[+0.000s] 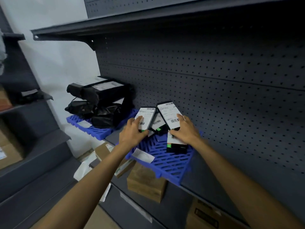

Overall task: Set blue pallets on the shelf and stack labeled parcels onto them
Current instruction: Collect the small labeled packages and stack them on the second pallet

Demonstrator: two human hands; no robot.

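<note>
Over a blue pallet (166, 160), the left hand (132, 133) and right hand (185, 130) each hold a labeled black box, left box (146, 118) and right box (169, 115), fingers curled closed around them.

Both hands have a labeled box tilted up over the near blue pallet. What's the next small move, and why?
Probably lay the right hand's box down flat on the near pallet, beside the box already lying there. Both the right hand and the left hand hold boxes propped at an angle over a third box, so nothing is stacked squarely yet; bare pallet grid shows toward the front.
</note>
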